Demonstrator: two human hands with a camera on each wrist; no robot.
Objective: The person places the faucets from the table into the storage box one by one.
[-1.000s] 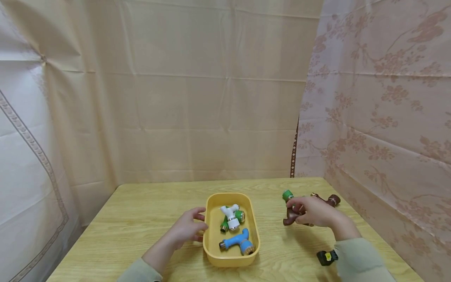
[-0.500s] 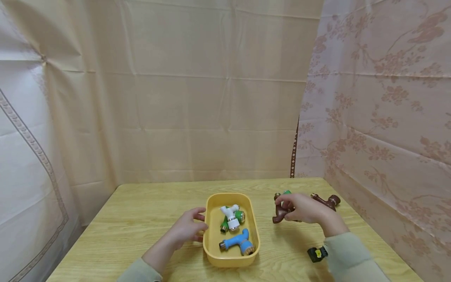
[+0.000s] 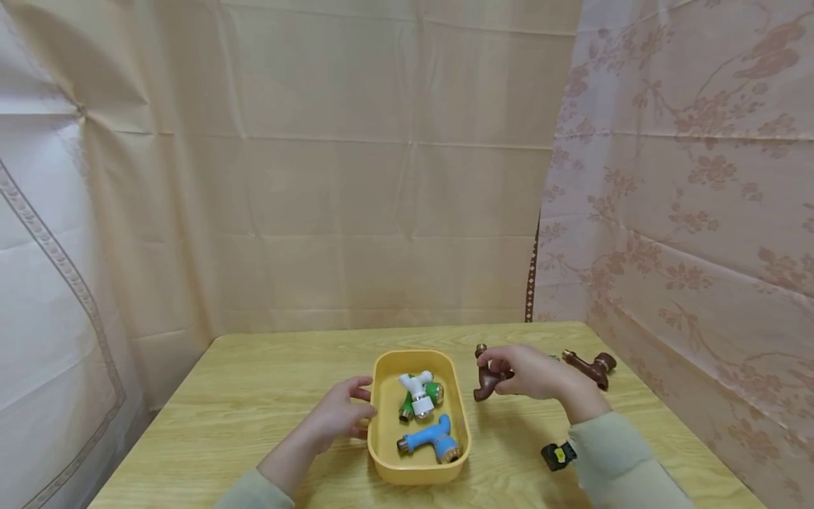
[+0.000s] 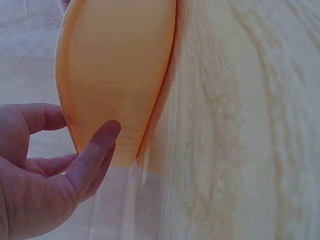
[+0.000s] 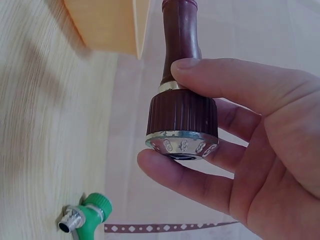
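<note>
My right hand (image 3: 534, 372) pinches a dark brown plastic tap (image 3: 486, 385) with a metal threaded end, held over the table to the right of the yellow basin. In the right wrist view, thumb and fingers lie around the ribbed head of the brown tap (image 5: 182, 110). The yellow basin (image 3: 420, 475) holds a blue tap (image 3: 422, 435) in front and a white tap (image 3: 418, 392) lying across a green tap (image 3: 435, 391). My left hand (image 3: 343, 411) rests at the basin's left side, fingers loosely bent and fingertips against the outer wall of the basin (image 4: 115, 75).
A second brown tap (image 3: 591, 366) lies at the table's right edge. Near it is another green tap (image 5: 92, 215), mostly hidden behind my right hand in the head view. A curtain hangs behind the wooden table (image 3: 286, 353), and a patterned cloth (image 3: 699, 212) hangs on the right.
My right hand has carried the brown tap leftward, away from the green tap and closer to the basin. The left hand and basin have stayed in place.
</note>
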